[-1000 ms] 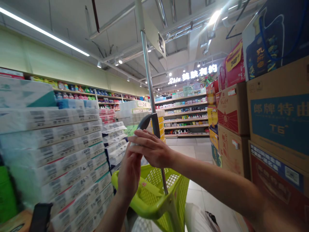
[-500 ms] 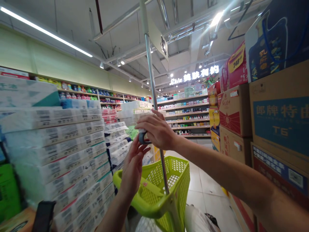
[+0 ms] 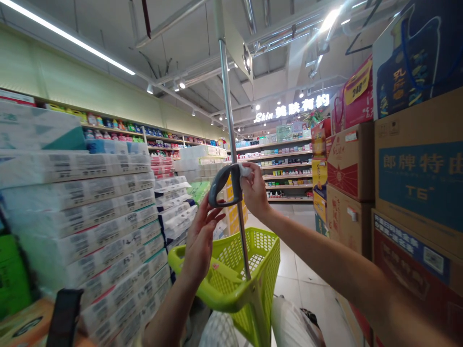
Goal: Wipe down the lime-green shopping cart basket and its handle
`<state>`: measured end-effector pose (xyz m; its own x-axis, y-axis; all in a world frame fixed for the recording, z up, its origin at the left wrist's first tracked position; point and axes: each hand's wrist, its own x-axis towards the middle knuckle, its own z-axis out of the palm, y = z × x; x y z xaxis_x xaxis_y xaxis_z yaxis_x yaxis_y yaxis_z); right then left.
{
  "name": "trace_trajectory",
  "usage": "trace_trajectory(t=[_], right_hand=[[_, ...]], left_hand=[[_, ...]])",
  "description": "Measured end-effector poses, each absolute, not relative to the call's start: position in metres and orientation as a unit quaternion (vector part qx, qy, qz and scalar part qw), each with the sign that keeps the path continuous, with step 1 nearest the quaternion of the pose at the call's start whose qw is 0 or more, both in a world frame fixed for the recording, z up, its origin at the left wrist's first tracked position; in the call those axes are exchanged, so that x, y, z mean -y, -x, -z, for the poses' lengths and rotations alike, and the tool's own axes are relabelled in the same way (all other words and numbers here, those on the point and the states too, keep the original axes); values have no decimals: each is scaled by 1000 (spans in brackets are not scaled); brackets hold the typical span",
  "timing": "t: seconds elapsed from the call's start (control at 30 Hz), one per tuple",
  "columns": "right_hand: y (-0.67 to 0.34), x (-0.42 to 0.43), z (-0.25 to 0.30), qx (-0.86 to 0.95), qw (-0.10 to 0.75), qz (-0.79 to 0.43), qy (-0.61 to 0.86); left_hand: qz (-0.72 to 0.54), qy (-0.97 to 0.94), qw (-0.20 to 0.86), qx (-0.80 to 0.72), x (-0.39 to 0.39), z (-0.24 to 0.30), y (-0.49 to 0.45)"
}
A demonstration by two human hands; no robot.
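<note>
A lime-green shopping basket (image 3: 231,299) stands in front of me with a tall metal pole (image 3: 233,159) rising from it. A grey loop handle (image 3: 220,185) is fixed to the pole at chest height. My right hand (image 3: 255,188) is closed round a small white wipe or tissue (image 3: 245,169), pressed against the handle's top where it meets the pole. Just below the grey handle, my left hand (image 3: 200,238) is raised with its fingers spread, its fingertips near or touching the handle's lower end.
Stacked packs of tissue paper (image 3: 90,226) fill the left side. Piled cardboard boxes (image 3: 412,173) line the right. An aisle with a tiled floor (image 3: 304,274) runs ahead to stocked shelves (image 3: 285,168). A white bag (image 3: 292,327) lies by the basket.
My right hand slid off the front of the handle to its top right end by the pole, uncovering the grey loop. My left hand stayed below with its fingers spread.
</note>
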<state>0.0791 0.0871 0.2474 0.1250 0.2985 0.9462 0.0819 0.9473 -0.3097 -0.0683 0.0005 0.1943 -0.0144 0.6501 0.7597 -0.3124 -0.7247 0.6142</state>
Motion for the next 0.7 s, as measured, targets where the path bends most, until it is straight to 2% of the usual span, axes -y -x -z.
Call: trace_trajectory(t=[0.1,0.2,0.27,0.4,0.47,0.7], right_hand=[[-74,-90,-231,566,735,-347,136],[-75,-83,-206,534,634,-544,132],[-75,-75,-181,513,581,-617,137],[-75,-62,-131,493,537,-664,166],[-76,-60,-124,501,521,-666,184],[-79,-72,-200,507,563,-644,105]], left_hand=[[-700,-611,346,-133,-2,-194,69],[-699,-614,342,-135,-1,-194,70],[-699,-615,340,-135,0,-194,71],[-700,-611,347,-126,1,-193,74],[-702,-606,351,-124,-1,-193,76],[-707,-598,356,-124,0,-195,74]])
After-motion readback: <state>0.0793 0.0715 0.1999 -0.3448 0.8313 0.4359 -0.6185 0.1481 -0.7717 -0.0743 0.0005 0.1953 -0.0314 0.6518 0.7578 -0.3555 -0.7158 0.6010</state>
